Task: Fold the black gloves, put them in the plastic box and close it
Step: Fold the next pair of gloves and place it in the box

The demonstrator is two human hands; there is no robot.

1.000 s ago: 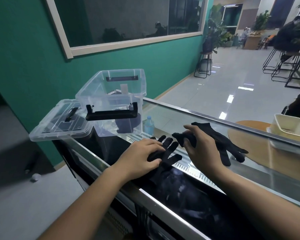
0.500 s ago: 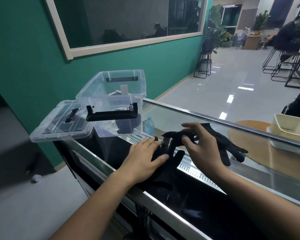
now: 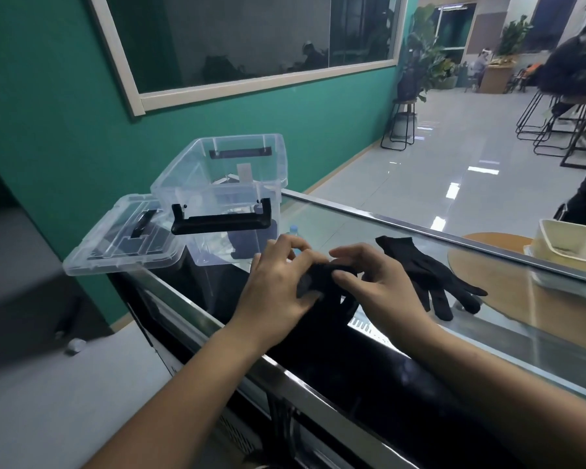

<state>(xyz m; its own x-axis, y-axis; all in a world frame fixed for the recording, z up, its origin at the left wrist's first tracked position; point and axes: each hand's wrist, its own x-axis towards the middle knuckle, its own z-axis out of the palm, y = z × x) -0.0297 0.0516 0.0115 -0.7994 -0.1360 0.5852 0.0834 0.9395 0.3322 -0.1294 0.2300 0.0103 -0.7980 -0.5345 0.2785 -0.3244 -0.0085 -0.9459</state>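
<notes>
- We have our left hand (image 3: 278, 286) and right hand (image 3: 379, 289) close together over the near edge of the glass surface (image 3: 508, 350), both pinching one black glove (image 3: 322, 282) that is bunched between them; each grip is closed on its cloth, fingers curled, thumbs on top.
- The other glove (image 3: 430, 275) lies flat on the glass just to the right, apart from our hands.
- The plastic box (image 3: 217, 184) stands open at the far left of the surface, its lid (image 3: 122, 242) lying beside it on the left and overhanging the edge.
- The thin fabric looks limp, so we judge the fold may spring open or come out uneven if either pinch loosens.
- Working this near the edge, the glove could slide off toward us if dropped.
- The lid seems poorly supported; a knock while we reach for the box might tip it to the floor.
- Black cloth over the dark cabinet hides the fingers of the glove, so we may miss a stray one sticking out of the fold.
</notes>
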